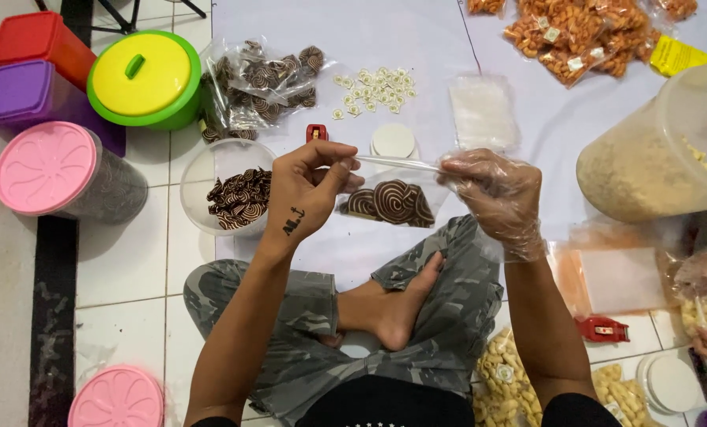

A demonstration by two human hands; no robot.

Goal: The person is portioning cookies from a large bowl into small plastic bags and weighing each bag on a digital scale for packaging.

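Hands held a small clear bag [389, 198] between them above the person's crossed legs, its top edge stretched taut from one hand to the other. The left hand [306, 190], bare, had thumb and fingertips pinched shut on the bag's left top corner; the right hand [495, 198], in a thin clear plastic glove, had its fingertips closed on the right top corner. The bag hung below the line of the fingers, with brown-and-cream spiral biscuits [391, 204] settled in its lower part, beneath and between both grips. Taking the bag as landmark: just left of it stood a round clear tub [211, 170] with more spiral biscuits inside; beyond the bag lay a small red tool [316, 131] and a white round lid [393, 141], and farther beyond those a scatter of small pale flower-shaped pieces [373, 91]. Beyond and left of the bag lay filled packets of the same biscuits [266, 79], next to a green pot with a yellow lid [141, 79]. Well right of the bag stood a large clear container of pale snacks [654, 158]. At the far right, nearer than the bag, another person's gloved hand [705, 273] showed at the frame edge.
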